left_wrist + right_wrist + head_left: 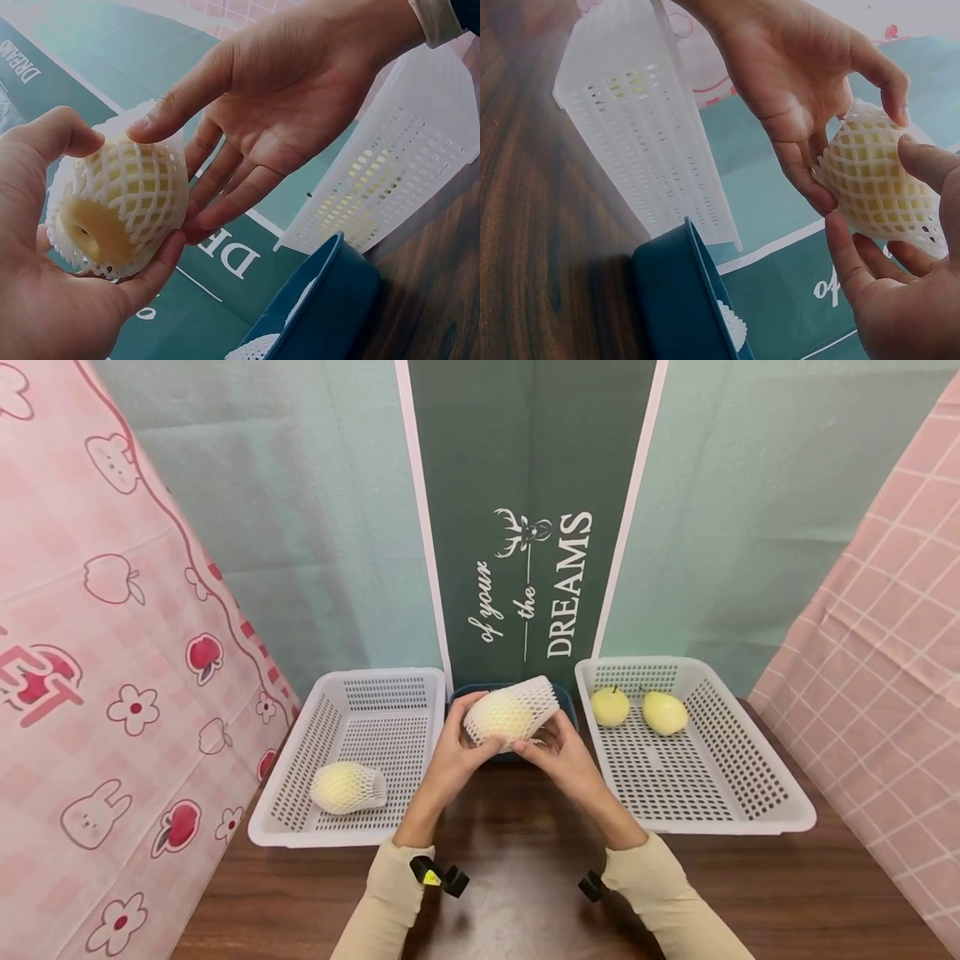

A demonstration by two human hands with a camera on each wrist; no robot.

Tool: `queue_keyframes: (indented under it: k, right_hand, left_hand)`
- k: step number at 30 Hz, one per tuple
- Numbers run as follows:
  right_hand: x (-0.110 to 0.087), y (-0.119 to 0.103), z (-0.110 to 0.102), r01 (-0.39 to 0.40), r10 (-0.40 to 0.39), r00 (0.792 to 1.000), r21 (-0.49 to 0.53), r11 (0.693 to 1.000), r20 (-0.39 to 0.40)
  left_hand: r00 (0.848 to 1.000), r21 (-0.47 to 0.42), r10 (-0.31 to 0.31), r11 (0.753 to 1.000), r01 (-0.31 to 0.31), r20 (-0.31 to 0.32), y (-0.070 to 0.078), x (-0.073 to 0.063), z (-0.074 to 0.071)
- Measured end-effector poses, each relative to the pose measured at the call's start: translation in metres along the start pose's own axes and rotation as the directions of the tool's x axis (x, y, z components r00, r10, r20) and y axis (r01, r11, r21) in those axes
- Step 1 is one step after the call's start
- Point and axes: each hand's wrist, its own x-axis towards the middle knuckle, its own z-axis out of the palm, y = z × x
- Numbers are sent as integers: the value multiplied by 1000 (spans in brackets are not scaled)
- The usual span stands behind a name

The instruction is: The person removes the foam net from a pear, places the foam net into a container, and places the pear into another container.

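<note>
Above the middle of the table, both hands hold a pale yellow pear (506,717) wrapped in a white foam net sleeve (542,693). My left hand (453,756) grips the fruit from the left, its fingers and thumb curled round it. In the left wrist view the pear's end (91,234), with a small dark hollow, shows bare at the net's opening. My right hand (561,758) holds the other side of the sleeve, its thumb on the near face and its fingers partly behind.
Behind the hands, a dark blue basin (330,304) contains white foam nets (259,346). A white basket (347,839) at left holds one net-wrapped pear (341,787). Another white basket (712,827) at right holds two bare pears (664,713). Cloth surrounds the wooden table (517,893).
</note>
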Motion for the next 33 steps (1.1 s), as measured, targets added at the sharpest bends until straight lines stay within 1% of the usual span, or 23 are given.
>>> queue_keyframes:
  k: [6, 8, 10, 13, 17, 20, 23, 26, 30, 33]
  right_hand:
    - [2, -3, -3, 10, -11, 1000, -53, 999, -7]
    - [2, -6, -5, 15, -15, 1000, -53, 998, -8]
    - [3, -9, -8, 24, -24, 1000, -33, 999, -15]
    - [5, -16, -15, 42, -43, 997, -16, 999, -60]
    - [9, -26, -28, 107, -110, 985, -36, 994, -134]
    - [12, -32, -38, 170, -181, 972, -84, 982, -149]
    - [15, -36, -44, 218, -239, 962, -154, 964, -130]
    - [16, -39, -49, 234, -258, 961, -212, 949, -95]
    - [18, -43, -54, 230, -252, 966, -267, 936, -53]
    - [19, -46, -56, 214, -237, 971, -301, 929, -39]
  left_hand:
    - [1000, -10, -7, 1000, 7, -9, 3, 0, 0]
    - [1000, -8, -10, 1000, 10, -13, 3, 0, 0]
    - [1000, -9, -11, 1000, 11, -14, 3, 1, 0]
    - [1000, -9, -17, 1000, 17, -12, 4, 0, 0]
    - [1000, 2, -28, 1000, 28, -11, 5, -1, -1]
    - [999, 12, -36, 999, 36, -5, 5, -1, -1]
    - [999, 16, -39, 999, 39, 6, 5, -2, -2]
    - [999, 15, -36, 999, 36, 21, 5, -2, -2]
    - [999, 20, -36, 999, 35, 37, 5, -2, -3]
    - [998, 33, -47, 998, 46, 41, 5, -2, -3]
